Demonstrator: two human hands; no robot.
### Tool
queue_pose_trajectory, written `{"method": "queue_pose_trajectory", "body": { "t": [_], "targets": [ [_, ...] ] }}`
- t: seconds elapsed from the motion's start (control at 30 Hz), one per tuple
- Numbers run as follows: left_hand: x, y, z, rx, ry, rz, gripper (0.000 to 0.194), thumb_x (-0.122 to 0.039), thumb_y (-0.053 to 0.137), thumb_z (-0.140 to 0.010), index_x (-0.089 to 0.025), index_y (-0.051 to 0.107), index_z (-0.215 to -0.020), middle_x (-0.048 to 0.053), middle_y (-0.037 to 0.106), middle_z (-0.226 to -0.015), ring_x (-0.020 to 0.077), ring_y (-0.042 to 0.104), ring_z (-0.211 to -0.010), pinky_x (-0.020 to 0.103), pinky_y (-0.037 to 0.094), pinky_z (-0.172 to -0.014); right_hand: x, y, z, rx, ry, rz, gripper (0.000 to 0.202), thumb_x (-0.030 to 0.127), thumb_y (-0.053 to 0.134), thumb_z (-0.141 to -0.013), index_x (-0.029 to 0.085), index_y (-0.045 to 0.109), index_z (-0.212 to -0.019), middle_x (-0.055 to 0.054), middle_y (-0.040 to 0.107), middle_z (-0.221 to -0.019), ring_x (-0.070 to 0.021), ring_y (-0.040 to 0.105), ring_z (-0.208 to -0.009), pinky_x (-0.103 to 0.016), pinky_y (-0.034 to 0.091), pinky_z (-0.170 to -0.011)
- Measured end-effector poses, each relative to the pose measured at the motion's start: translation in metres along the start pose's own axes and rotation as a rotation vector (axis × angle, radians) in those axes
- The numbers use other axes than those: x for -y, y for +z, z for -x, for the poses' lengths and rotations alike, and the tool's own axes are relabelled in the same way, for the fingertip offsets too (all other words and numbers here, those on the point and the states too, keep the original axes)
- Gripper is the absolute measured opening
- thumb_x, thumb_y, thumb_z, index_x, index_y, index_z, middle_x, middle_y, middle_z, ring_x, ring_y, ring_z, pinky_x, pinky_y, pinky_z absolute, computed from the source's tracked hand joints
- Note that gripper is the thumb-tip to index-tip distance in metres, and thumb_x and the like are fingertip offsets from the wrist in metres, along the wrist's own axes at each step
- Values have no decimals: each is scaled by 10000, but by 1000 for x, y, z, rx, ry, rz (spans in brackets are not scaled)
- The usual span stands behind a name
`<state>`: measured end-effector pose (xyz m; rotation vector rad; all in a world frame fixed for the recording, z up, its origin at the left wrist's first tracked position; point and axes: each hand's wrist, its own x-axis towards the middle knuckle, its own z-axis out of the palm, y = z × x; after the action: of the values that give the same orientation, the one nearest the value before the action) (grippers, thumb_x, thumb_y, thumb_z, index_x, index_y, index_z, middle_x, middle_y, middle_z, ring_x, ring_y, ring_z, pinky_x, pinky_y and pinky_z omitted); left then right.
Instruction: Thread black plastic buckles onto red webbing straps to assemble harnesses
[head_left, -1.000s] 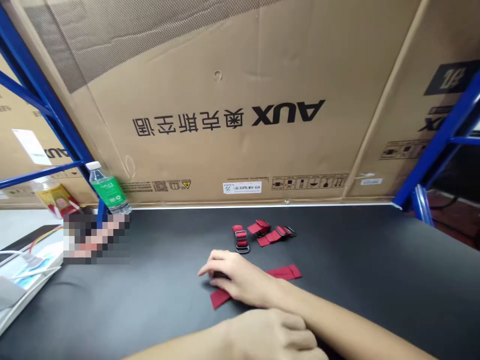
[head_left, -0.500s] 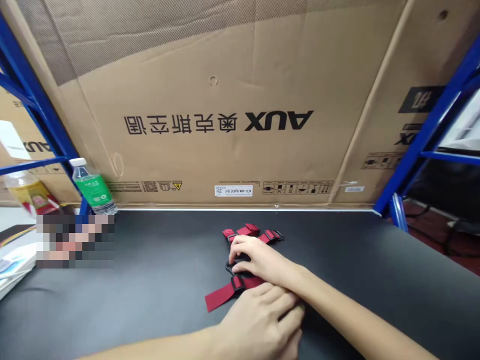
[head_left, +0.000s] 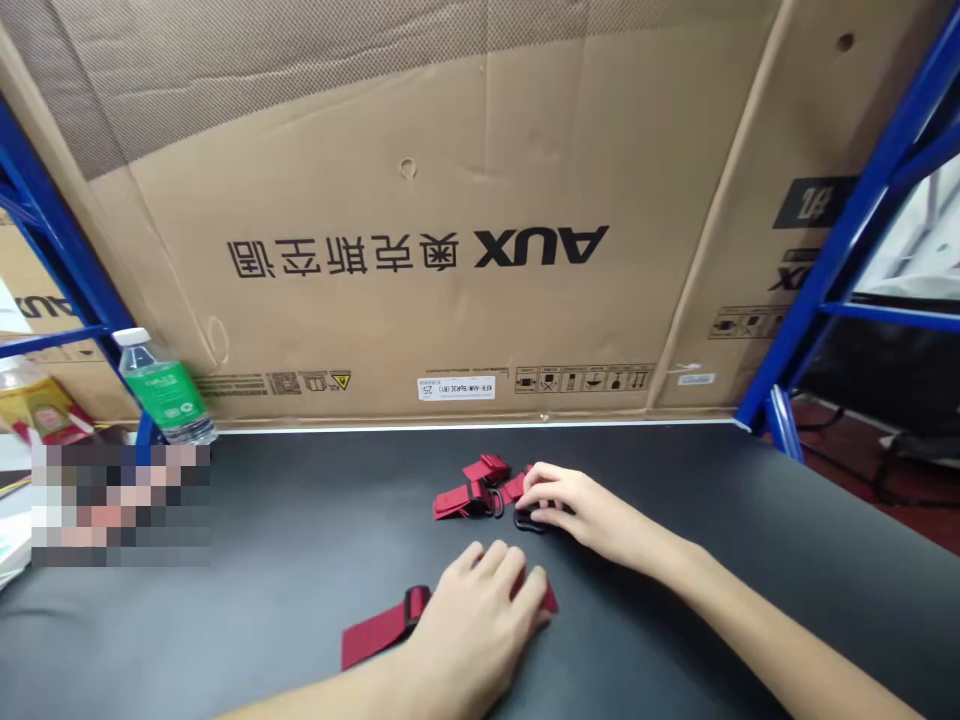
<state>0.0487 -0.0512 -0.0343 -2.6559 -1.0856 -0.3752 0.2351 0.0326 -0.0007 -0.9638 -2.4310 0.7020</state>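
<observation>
My left hand [head_left: 480,625] lies palm down on the dark table with its fingers curled over a red strap [head_left: 375,636]. One flat end of that strap sticks out to the left through a black slider buckle [head_left: 417,606], and a bit of red shows past the fingertips on the right. Farther back, my right hand [head_left: 574,508] has its fingers bent around a black ring-like clip [head_left: 529,520] on red webbing. Just left of it rests a small pile of red straps [head_left: 459,500] with black buckles. My fingers hide part of both straps.
A large cardboard box [head_left: 420,320] stands behind the table [head_left: 270,580], between blue metal posts [head_left: 817,270]. At the back left are a green-labelled water bottle [head_left: 169,395] and a yellow-and-red bottle [head_left: 41,405]. A blurred-out patch covers the left edge.
My hands have drawn apart. The left has come nearer and slightly left with one red strap; the right has moved right with the clip. More of the strap pile shows. The view has shifted slightly.
</observation>
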Motion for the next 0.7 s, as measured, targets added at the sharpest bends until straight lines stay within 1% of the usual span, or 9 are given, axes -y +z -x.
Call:
{"method": "queue_pose_trajectory", "body": {
  "t": [0.07, 0.13, 0.17, 0.23, 0.33, 0.43, 0.53, 0.63, 0.7],
  "targets": [
    [10, 2, -2, 28, -64, 97, 77, -219, 529, -970, -185, 587, -931, 41, 610, -882, 208, 584, -799, 311, 471, -707, -2, -3, 2, 1, 31, 29, 149, 173, 570, -905, 160, 711, -951, -80, 610, -1016, -207, 624, -900, -353, 493, -856],
    [22, 2, -5, 70, -174, 261, 9, -189, 585, -933, -196, 590, -937, 39, 614, -940, 211, 583, -863, 301, 469, -733, -1, -4, 4, 19, 66, 50, 111, 163, 612, -874, 168, 699, -942, -69, 618, -999, -211, 613, -894, -357, 481, -853],
    [28, 2, -6, 93, -237, 363, 55, -163, 602, -911, -194, 589, -954, 38, 614, -951, 206, 582, -876, 295, 470, -745, 0, -5, 4, 32, 87, 47, 98, 141, 626, -854, 171, 689, -922, -57, 625, -959, -206, 607, -870, -349, 478, -833],
    [39, 1, -9, 117, -348, 574, 69, -131, 606, -873, -191, 572, -880, 17, 601, -891, 179, 565, -803, 268, 458, -704, 3, -5, 5, 67, 133, 14, 91, 93, 628, -824, 175, 660, -850, -23, 621, -844, -182, 583, -782, -314, 471, -757],
    [49, 1, -13, 56, -446, 749, 125, -176, 589, -840, -193, 520, -736, -6, 563, -774, 166, 514, -722, 264, 426, -667, 6, -3, 7, 110, 177, -49, 139, 40, 620, -792, 174, 625, -828, 6, 591, -770, -156, 542, -713, -271, 448, -679],
    [50, 0, -16, -1, -506, 862, 154, -272, 558, -833, -196, 514, -708, -20, 539, -708, 155, 475, -671, 253, 390, -630, 9, -2, 9, 131, 129, -37, 179, 28, 589, -801, 182, 652, -865, -5, 578, -822, -157, 548, -752, -277, 463, -721],
    [48, -5, -18, -9, -543, 968, 179, -332, 526, -830, -189, 554, -726, -13, 569, -706, 156, 485, -671, 254, 385, -638, 14, 0, 11, 155, 36, -9, 230, 17, 528, -826, 194, 674, -849, -36, 604, -948, -169, 587, -825, -289, 486, -772],
    [47, -9, -19, -21, -548, 1044, 201, -360, 518, -819, -189, 579, -733, 0, 607, -717, 169, 522, -688, 266, 413, -673, 19, 1, 13, 126, -51, 30, 283, 44, 450, -900, 208, 670, -968, -64, 652, -1059, -199, 615, -942, -326, 484, -847],
    [48, -9, -19, -33, -550, 1061, 209, -366, 509, -821, -193, 581, -727, 0, 612, -701, 172, 534, -676, 271, 428, -676, 21, 1, 14, 127, -69, 50, 255, 90, 471, -925, 219, 672, -1012, -68, 661, -1105, -210, 618, -982, -341, 476, -877]
  ]
}}
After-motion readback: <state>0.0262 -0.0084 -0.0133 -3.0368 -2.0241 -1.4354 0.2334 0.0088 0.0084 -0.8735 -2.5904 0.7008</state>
